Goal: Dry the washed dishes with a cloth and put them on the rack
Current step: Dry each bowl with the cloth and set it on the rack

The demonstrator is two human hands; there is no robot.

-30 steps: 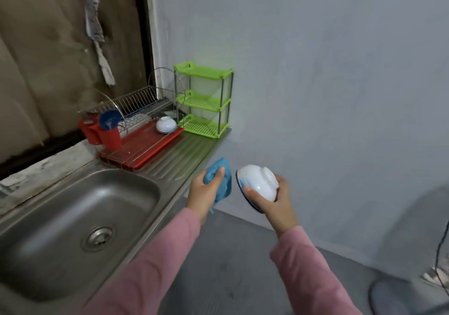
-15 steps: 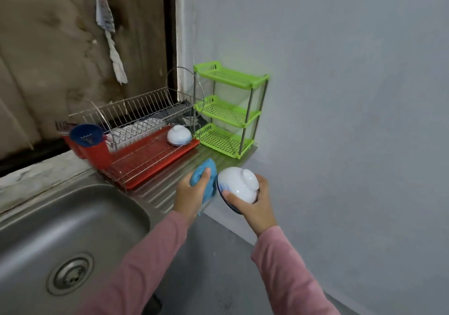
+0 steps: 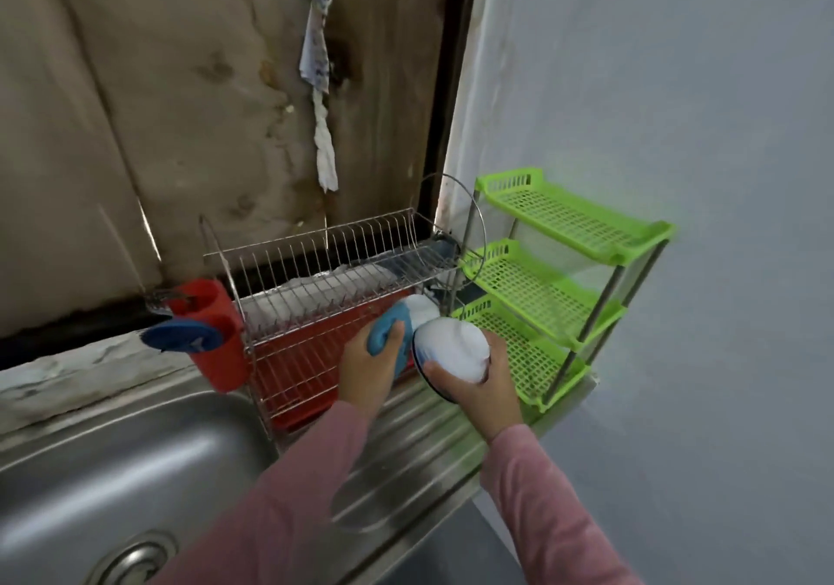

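As both arms stretch in over the drainboard (image 3: 406, 449), right hand (image 3: 485, 386): wrapped round the white bowl (image 3: 451, 349), thumb along the near rim, fingers curled over the far side, wrist bent inward.
Pose of the left hand (image 3: 368, 367): clenched on the blue cloth (image 3: 388, 329), thumb on top pinning it down, cloth bunched out ahead of the knuckles.
Look of the sleeves (image 3: 289, 494): pink and soft, both forearms angling up from the bottom edge and closing in on each other.
Make of the bowl: glazed, round, dark blue band at the rim, tipped on its side with the mouth facing left towards the cloth; its foot is blurred.
Bowl against the hands: cupped in the right palm, rim just beside the left knuckles and the cloth. Whether they touch, I cannot tell.
Bowl against the dish rack (image 3: 325, 259): held off the surface in front of the rack's right end, above the ribbed steel drainboard, between the red tray (image 3: 293, 358) and the green shelf (image 3: 564, 218).
Build of the rack: shiny wire, two tiers, red plastic tray underneath, a red cup (image 3: 212, 358) hung at its left end.
White piece (image 3: 422, 306) behind the cloth: probably another bowl on the lower tier, too blurred to be sure.
Build of the shelf: three lattice plastic tiers on thin metal posts, just right of the rack.
Sink (image 3: 113, 471): brushed steel basin, lower left.
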